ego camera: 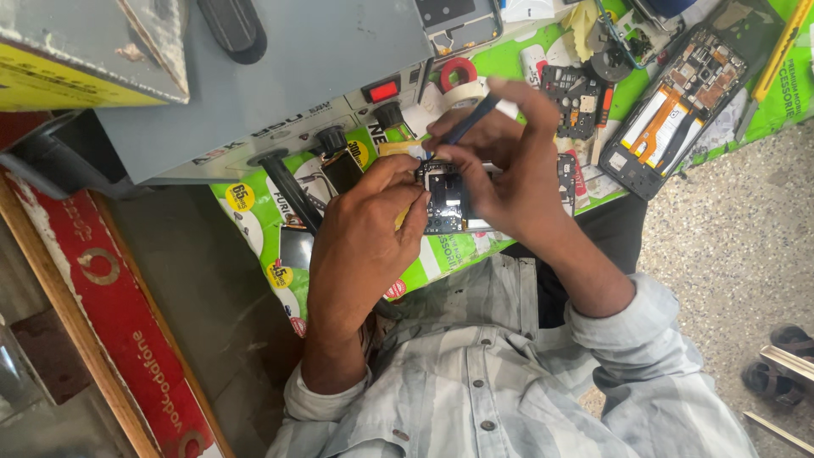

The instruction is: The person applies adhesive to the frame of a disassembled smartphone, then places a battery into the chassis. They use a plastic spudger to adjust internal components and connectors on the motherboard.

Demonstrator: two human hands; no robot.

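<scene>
You were mid-repair: your left hand pinched the opened phone steady, your right hand gripped the dark tool, needing fine, light pressure next.

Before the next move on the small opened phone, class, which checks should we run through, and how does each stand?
1. Left hand steadies the opened phone: ok.
2. Right hand pinches the dark blue tool: ok.
3. Tool tip seated on the phone's top edge: cannot tell, the fingers hide it.
4. Loose circuit board lies apart from both hands: ok.
5. Second opened phone lies off to the side: ok.
6. Green mat tidy around the work: not ok, parts and tape rolls crowd it.
</scene>
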